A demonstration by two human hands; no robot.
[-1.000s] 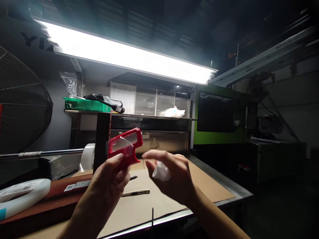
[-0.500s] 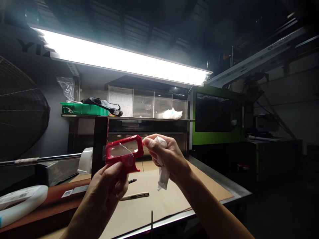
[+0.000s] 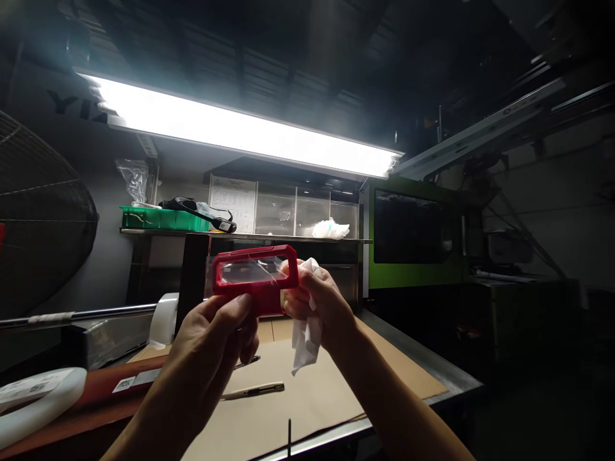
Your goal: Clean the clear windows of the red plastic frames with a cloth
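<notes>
We hold a red plastic frame (image 3: 254, 274) up in the air, in front of the shelf and under the long bright lamp (image 3: 240, 133). It has a clear window in the middle. Our left hand (image 3: 218, 342) grips the frame from below, fingers closed on its bottom edge. Our right hand (image 3: 317, 307) is closed around a white cloth (image 3: 305, 336) and touches the right end of the frame. The cloth hangs down from that hand. Below our hands lies brown cardboard (image 3: 307, 390) on the table, with a thin knife (image 3: 252, 390) on it. A green tray (image 3: 163, 219) sits on the shelf, far to the left.
</notes>
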